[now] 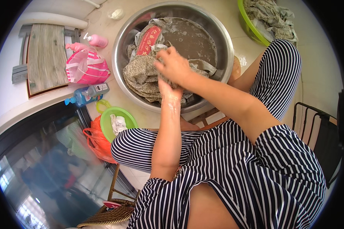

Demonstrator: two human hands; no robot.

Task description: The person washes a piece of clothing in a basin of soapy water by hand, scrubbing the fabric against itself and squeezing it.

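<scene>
A large steel basin holds murky grey-brown water and a soaked beige-brown patterned cloth with pale grey edging. A red printed strip lies along the cloth's far left part. My left hand, wet at the wrist, is closed on a bunched fold at the basin's near side; its fingers are partly covered by fabric. Just above it, my right hand reaches across from the right, slightly blurred, with thumb and fingers apart over the cloth.
Left of the basin are pink pump bottles, a pink striped bag and a blue bottle. A green bowl holds white cloth near my knee, beside a red plastic bag. A green tub of similar fabric stands far right.
</scene>
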